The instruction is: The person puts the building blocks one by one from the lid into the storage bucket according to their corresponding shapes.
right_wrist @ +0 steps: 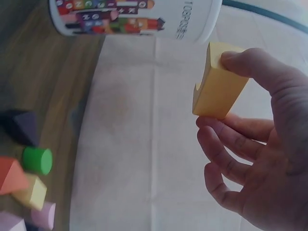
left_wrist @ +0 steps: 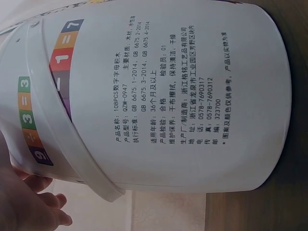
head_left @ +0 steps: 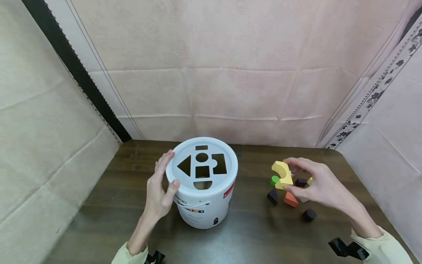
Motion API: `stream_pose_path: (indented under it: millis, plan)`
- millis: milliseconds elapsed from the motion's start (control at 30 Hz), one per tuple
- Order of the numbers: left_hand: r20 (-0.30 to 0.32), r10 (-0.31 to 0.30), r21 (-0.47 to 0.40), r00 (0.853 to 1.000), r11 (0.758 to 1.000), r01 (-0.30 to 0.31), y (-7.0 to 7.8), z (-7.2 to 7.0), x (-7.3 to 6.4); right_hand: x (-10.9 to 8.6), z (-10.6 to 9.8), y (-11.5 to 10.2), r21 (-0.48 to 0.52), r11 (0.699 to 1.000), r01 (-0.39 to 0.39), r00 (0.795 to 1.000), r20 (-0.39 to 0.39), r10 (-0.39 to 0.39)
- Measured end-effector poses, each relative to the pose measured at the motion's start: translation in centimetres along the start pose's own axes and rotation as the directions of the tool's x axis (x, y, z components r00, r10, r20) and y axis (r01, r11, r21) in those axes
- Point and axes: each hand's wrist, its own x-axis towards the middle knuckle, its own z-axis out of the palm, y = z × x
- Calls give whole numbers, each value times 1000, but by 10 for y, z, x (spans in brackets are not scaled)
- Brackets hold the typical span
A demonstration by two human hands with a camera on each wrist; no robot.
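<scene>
A white bucket (head_left: 206,211) stands upright on the wooden table, its lid (head_left: 184,148) on top with several shaped holes. Against the rim, on the left side, rests my left hand (head_left: 159,190), fingers spread and thumb at the lid's edge. In the left wrist view its fingertips (left_wrist: 60,216) show beside the bucket and its white handle (left_wrist: 89,154). My right hand (head_left: 314,179) pinches a yellow arch block (head_left: 283,174) between thumb and fingers, over other blocks to the right of the bucket. The right wrist view shows this yellow block (right_wrist: 221,86) edge-on, thumb on one end.
Below the right hand lie loose blocks: a green cylinder (head_left: 273,180), a dark triangular block (head_left: 272,197), an orange-red block (head_left: 291,199) and a black cylinder (head_left: 309,215). A pink cylinder (right_wrist: 44,215) is there too. Pale cloth (head_left: 211,91) hangs behind the table.
</scene>
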Motion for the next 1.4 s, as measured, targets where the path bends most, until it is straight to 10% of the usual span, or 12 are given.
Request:
stream_pose_path:
  millis: [433,1400]
  plan:
    - [12,1,33,1000,999,-1,-26,1,-8,31,6,-18,-22,1000,22,999,-43,-23]
    - [12,-15,31,1000,999,15,-23,2,-10,76,18,-47,-7,996,94,995,-21,-94]
